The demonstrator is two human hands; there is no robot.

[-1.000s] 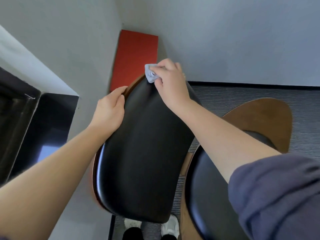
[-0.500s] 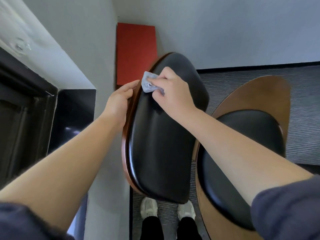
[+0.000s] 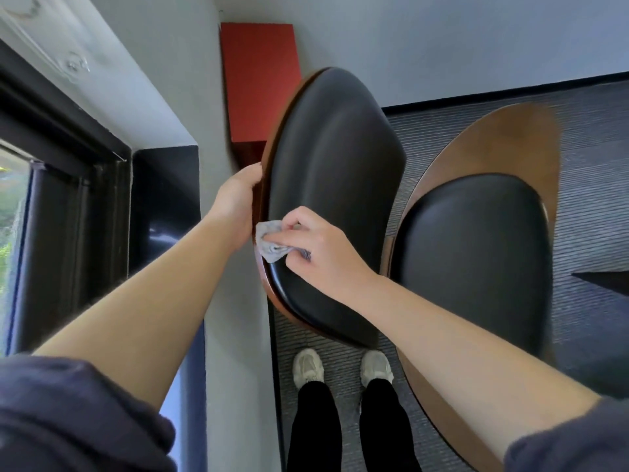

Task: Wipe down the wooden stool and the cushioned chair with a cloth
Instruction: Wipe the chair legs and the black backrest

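Dark sleeves (image 3: 78, 417) fill both bottom corners, with bare forearms reaching up from them. Between the arms, black trousers (image 3: 315, 427) and white shoes (image 3: 308, 367) stand on grey ribbed carpet (image 3: 595, 148), toes just below the bottom edge of the cushioned chair (image 3: 340, 165).

The right hand (image 3: 323, 250) is on the lower left part of the black back cushion (image 3: 337, 137). Its fingers are clenched, pinching a small crumpled grey cloth (image 3: 269, 245). The cloth is pressed on the cushion's left edge where it meets the wooden rim (image 3: 264, 284), and the hand covers its right part.

The left hand (image 3: 236, 199) is just above and left of the cloth, nearly touching it. It grasps the rim of the chair back, thumb on the front edge and fingers wrapped behind out of sight. The back is seen steeply from above.

To the right of the back, partly hidden by the right forearm, is the black seat cushion (image 3: 473, 260), set in a brown wooden shell (image 3: 493, 141).

On the left side is a window (image 3: 13, 216) with a black frame (image 3: 68, 178) and a glossy black panel (image 3: 163, 206). A pale wall strip (image 3: 235, 369) runs close along the chair back's left side.

Farther off, a red panel (image 3: 258, 80) stands in the corner behind the top of the back, with its lower end hidden by the chair. A black baseboard (image 3: 510, 92) runs under the white wall (image 3: 442, 39).
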